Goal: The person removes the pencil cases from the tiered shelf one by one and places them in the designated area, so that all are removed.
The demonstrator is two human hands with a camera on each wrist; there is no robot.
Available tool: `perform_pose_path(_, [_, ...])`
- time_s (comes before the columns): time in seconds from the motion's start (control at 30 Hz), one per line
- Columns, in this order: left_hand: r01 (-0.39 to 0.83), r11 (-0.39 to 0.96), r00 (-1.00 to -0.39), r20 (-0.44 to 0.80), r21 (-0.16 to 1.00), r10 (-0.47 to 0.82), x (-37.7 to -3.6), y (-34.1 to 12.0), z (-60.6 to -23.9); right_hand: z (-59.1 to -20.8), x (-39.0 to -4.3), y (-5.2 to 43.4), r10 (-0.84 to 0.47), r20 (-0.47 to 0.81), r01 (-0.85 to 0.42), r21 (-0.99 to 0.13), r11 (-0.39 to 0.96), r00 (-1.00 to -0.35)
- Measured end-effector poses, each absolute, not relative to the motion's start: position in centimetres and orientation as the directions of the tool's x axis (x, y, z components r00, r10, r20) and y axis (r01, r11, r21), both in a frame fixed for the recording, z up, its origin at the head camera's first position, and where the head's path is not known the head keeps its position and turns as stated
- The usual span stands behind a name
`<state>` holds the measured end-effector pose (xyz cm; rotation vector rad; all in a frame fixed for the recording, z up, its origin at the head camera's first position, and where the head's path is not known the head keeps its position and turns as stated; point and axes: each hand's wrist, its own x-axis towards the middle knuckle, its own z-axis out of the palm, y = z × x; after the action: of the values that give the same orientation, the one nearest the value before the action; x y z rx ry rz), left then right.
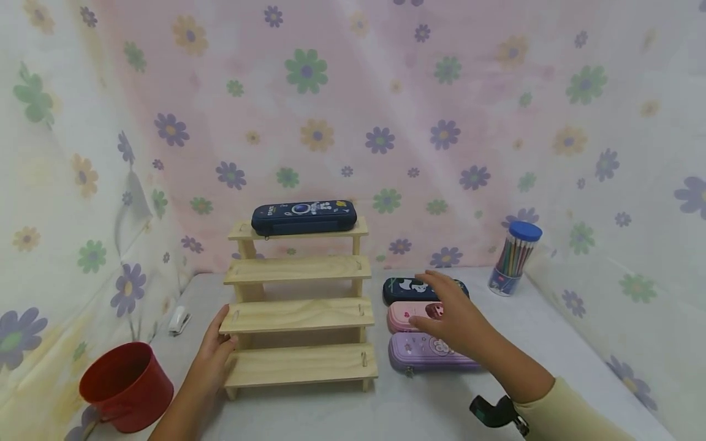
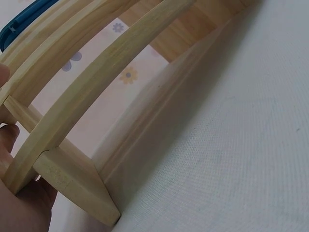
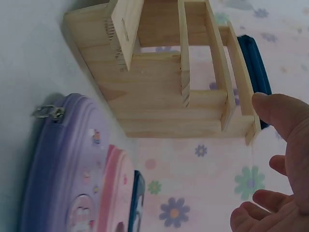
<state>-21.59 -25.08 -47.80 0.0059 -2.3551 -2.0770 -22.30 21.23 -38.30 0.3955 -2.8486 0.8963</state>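
At the lower left of the head view, a red cup (image 1: 125, 384) is standing on the surface (image 1: 430, 404), with the left forearm rising just beside it. The left hand (image 1: 212, 355) is being rested against the left end of the rack (image 1: 300, 312), its fingers (image 1: 220, 324) lying straight along the edge of the second step from the bottom; in the left wrist view the fingertips are seen touching the wood. At the lower right, a dark clip (image 1: 496, 411) is showing by the pale sleeve (image 1: 573, 410).

The right hand (image 1: 449, 318) is being held above three cases lying side by side to the right of the rack, its fingers (image 1: 427, 278) spread apart and holding nothing; whether the cases are being touched cannot be told. The purple case (image 1: 410, 354) is lying nearest, the pink case (image 1: 402, 315) just behind it and the panda case (image 1: 405, 288) farthest, each touching the next.

A small white object (image 1: 179, 320) is lying to the left of the rack. A navy case (image 1: 303, 217) is lying on the top step. At the right, near the floral cloth (image 1: 353, 110), a clear tub of pencils (image 1: 515, 257) with a blue lid is standing upright.
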Motion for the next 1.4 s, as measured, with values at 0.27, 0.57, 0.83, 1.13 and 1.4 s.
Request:
perform_pose_path(0.27, [0.011, 0.090, -1.000, 0.010, 0.996, 0.013, -21.5, -25.3, -47.9, -36.3, -25.0, 18.7, -0.310, 0.202, -0.370, -0.532, 0.762, -0.929])
perform_pose_path(0.57, [0.016, 0.090, -1.000, 0.014, 0.996, 0.016, -21.8, -25.2, -47.8, -34.2, -28.8, 16.8, -0.378, 0.226, -0.440, -0.500, 0.746, -0.898])
perform_pose_path(0.83, [0.038, 0.146, -0.999, 0.036, 0.989, 0.015, -21.7, -25.3, -47.9, -32.1, -31.4, 14.7, -0.408, 0.250, -0.477, -0.412, 0.776, -0.878])
perform_pose_path(1.13, [0.041, 0.179, -0.999, 0.039, 0.983, 0.016, -21.4, -25.8, -48.1, -29.9, -34.5, 11.5, -0.431, 0.235, -0.490, -0.361, 0.793, -0.871])
perform_pose_path(1.4, [0.028, 0.128, -0.999, 0.022, 0.991, 0.050, -21.6, -25.5, -47.9, -29.2, -36.3, 9.2, -0.431, 0.219, -0.482, -0.331, 0.811, -0.875])
